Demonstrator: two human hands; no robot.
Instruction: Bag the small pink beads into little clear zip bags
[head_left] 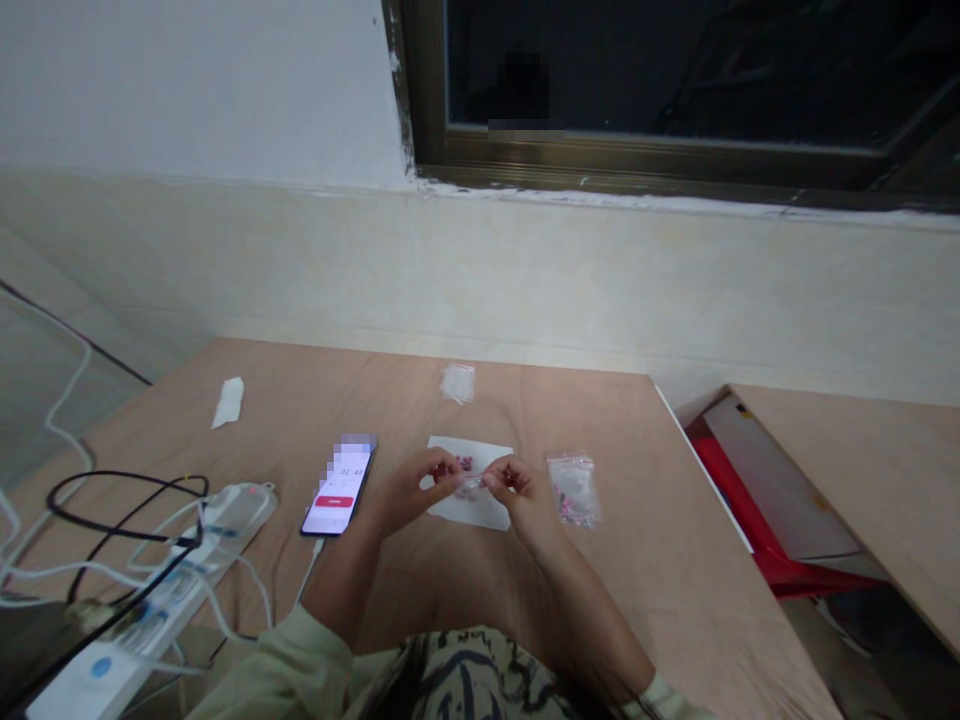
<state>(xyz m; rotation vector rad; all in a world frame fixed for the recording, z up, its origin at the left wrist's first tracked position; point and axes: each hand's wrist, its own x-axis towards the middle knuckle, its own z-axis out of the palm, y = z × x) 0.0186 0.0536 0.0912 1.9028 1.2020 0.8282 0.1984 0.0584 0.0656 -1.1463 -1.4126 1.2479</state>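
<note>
Over a white sheet of paper (480,515), my left hand (431,480) and my right hand (523,490) come close together, fingertips pinched. Between them stretches a small clear plastic bag (471,482), gripped at either side. Small dark pink pieces (463,463) show on the paper just beyond the fingers; their exact kind is too small to tell. To the right of my right hand lies a clear zip bag (576,485) with several pink pieces inside. Farther back rests a stack of clear zip bags (457,383).
A lit phone (339,490) on a charging cable lies left of my left hand. Farther left are a white power strip (232,520) with tangled cables and a white paper scrap (228,402). A red object (750,520) sits in the gap beyond the wooden table's (645,570) right edge.
</note>
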